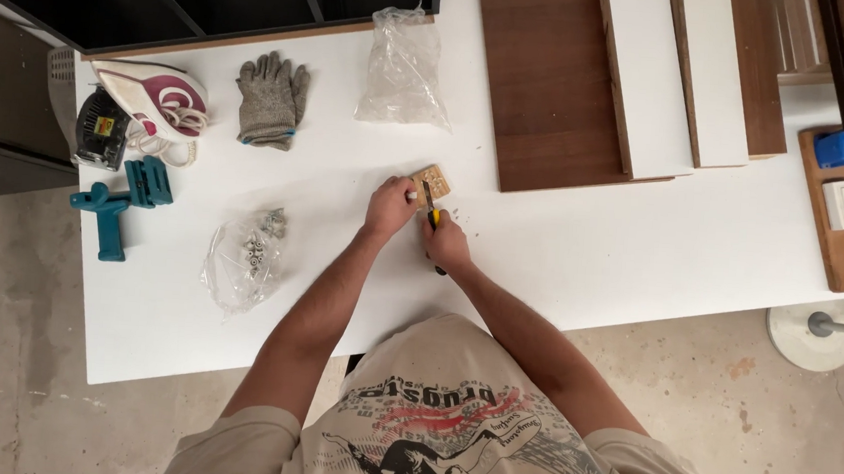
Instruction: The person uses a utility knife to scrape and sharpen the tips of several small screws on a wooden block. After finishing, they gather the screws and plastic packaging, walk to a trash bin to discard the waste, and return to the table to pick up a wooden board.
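Cutting into a little cardboard packet on the table

Left hand (389, 206) pins the packet (432, 181) down; right hand (446, 243) is fisted around a yellow-and-black knife (431, 214), blade on the packet.

Right hand (447, 241) hides most of the yellow-handled tool (431, 211).

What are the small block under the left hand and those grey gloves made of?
The small block looks like pale raw wood or plywood: tan, matt, dotted with small marks. The grey gloves look like knitted fabric: soft, ribbed cuffs with a teal edge.
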